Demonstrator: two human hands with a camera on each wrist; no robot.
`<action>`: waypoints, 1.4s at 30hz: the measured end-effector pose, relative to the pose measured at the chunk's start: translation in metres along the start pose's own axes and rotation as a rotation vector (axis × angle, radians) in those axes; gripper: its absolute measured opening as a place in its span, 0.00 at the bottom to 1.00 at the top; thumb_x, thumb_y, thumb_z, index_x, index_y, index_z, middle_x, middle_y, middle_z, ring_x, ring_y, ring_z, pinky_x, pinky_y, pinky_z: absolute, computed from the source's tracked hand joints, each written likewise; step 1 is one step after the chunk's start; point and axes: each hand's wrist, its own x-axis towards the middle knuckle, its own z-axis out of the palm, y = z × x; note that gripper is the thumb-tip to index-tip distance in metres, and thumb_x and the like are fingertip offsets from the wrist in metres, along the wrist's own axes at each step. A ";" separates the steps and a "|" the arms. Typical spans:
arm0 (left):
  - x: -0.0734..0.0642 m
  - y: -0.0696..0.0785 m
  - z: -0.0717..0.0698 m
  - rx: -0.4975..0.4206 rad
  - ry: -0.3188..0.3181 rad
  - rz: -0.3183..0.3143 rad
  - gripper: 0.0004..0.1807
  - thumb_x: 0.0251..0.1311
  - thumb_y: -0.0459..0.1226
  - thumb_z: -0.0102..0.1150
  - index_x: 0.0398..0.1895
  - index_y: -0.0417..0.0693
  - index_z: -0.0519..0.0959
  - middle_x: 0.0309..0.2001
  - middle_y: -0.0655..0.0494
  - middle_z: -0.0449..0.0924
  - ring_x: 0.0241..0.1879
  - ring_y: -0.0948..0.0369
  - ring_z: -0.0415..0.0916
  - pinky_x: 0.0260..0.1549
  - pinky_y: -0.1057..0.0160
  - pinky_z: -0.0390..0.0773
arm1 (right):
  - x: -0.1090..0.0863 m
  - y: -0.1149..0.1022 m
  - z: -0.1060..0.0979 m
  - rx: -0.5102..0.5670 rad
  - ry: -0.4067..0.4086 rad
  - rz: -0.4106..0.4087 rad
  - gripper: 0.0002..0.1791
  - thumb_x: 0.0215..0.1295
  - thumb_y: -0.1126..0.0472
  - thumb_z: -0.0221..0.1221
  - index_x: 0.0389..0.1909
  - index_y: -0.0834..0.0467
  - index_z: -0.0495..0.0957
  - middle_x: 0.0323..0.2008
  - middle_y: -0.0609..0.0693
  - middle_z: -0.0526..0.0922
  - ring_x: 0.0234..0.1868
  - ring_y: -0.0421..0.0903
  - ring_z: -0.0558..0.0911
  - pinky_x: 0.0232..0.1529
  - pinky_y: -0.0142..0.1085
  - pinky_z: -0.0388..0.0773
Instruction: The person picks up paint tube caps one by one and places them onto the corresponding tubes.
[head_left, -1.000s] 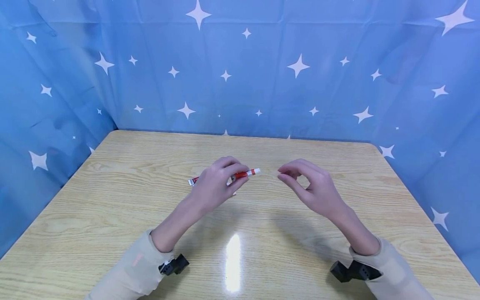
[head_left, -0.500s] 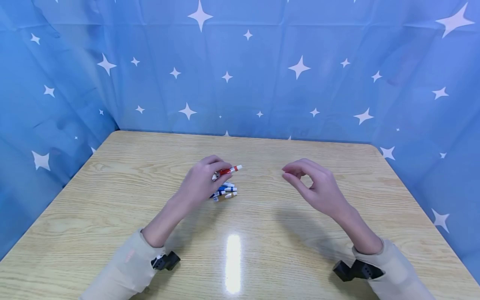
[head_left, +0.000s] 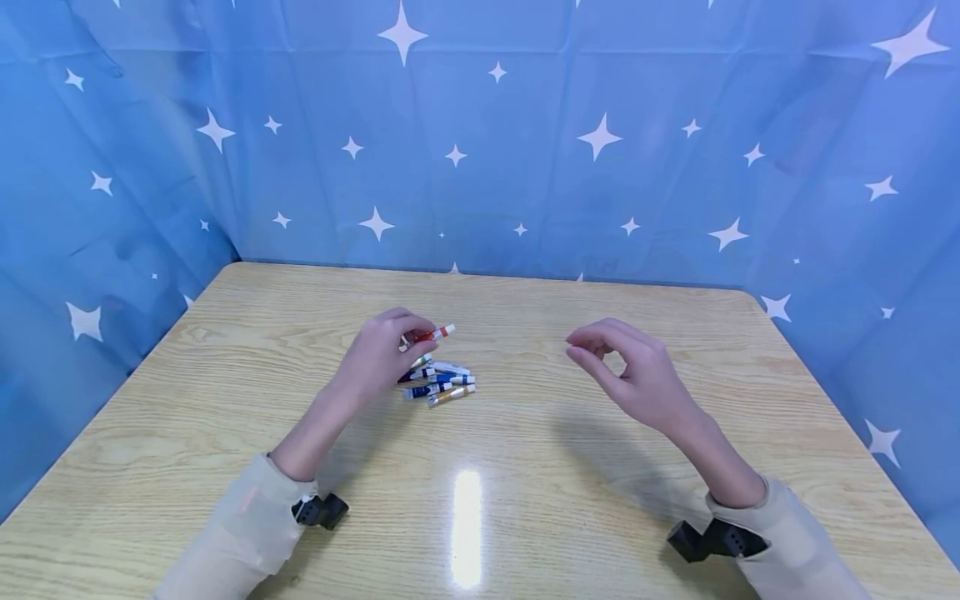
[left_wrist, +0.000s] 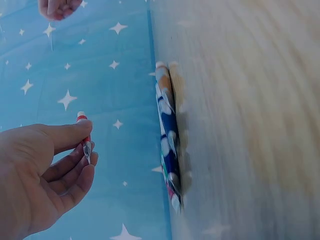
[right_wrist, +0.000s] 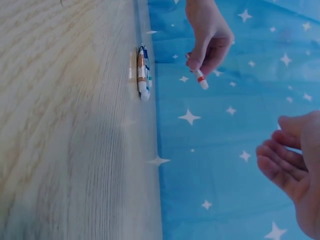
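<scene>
My left hand (head_left: 377, 354) pinches a small red paint tube (head_left: 444, 332) between thumb and fingers, its white cap pointing right. The left wrist view shows the tube's silver crimped end (left_wrist: 87, 152) near the fingertips. Just below this hand lie several more paint tubes on the table: blue ones (head_left: 452, 379), a gold one (head_left: 452, 396) and a green-marked one (head_left: 422, 361), partly hidden by the hand. My right hand (head_left: 633, 375) hovers to the right, thumb and forefinger bent toward each other, with nothing visible held between them.
A light wood-grain table (head_left: 525, 483) spans the scene, with a bright light reflection near its front. Blue curtains (head_left: 487, 192) with white stars hang behind and at both sides. A small black camera (head_left: 321, 511) sits on each sleeve.
My left hand has moved left, away from the right hand, carrying the red paint tube over the other tubes and uncovering more of them. The right hand has shifted only slightly right.
</scene>
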 end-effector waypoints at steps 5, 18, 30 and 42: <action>0.002 -0.011 -0.002 -0.002 -0.006 -0.054 0.09 0.61 0.32 0.69 0.43 0.38 0.86 0.39 0.49 0.83 0.37 0.56 0.80 0.37 0.57 0.82 | -0.003 0.002 -0.001 0.001 -0.008 0.013 0.19 0.54 0.79 0.68 0.42 0.56 0.84 0.35 0.46 0.84 0.32 0.40 0.80 0.31 0.25 0.73; 0.009 -0.036 -0.005 -0.013 -0.068 -0.187 0.07 0.61 0.31 0.69 0.41 0.38 0.86 0.36 0.48 0.83 0.35 0.55 0.79 0.35 0.56 0.80 | -0.012 0.007 -0.011 -0.031 -0.036 0.073 0.17 0.59 0.75 0.66 0.44 0.54 0.84 0.36 0.41 0.84 0.34 0.38 0.80 0.29 0.26 0.72; 0.013 -0.055 -0.007 -0.032 -0.179 -0.314 0.06 0.62 0.33 0.68 0.38 0.37 0.86 0.33 0.49 0.84 0.33 0.55 0.79 0.30 0.59 0.78 | -0.014 0.015 -0.013 -0.039 -0.020 0.070 0.18 0.57 0.77 0.66 0.44 0.54 0.84 0.34 0.42 0.83 0.32 0.39 0.80 0.29 0.26 0.71; 0.015 -0.061 -0.007 -0.019 -0.286 -0.362 0.04 0.59 0.28 0.67 0.37 0.36 0.87 0.31 0.49 0.84 0.32 0.56 0.78 0.30 0.61 0.75 | -0.013 0.013 -0.015 -0.063 -0.029 0.089 0.17 0.58 0.76 0.66 0.44 0.55 0.84 0.34 0.42 0.83 0.33 0.39 0.81 0.34 0.26 0.74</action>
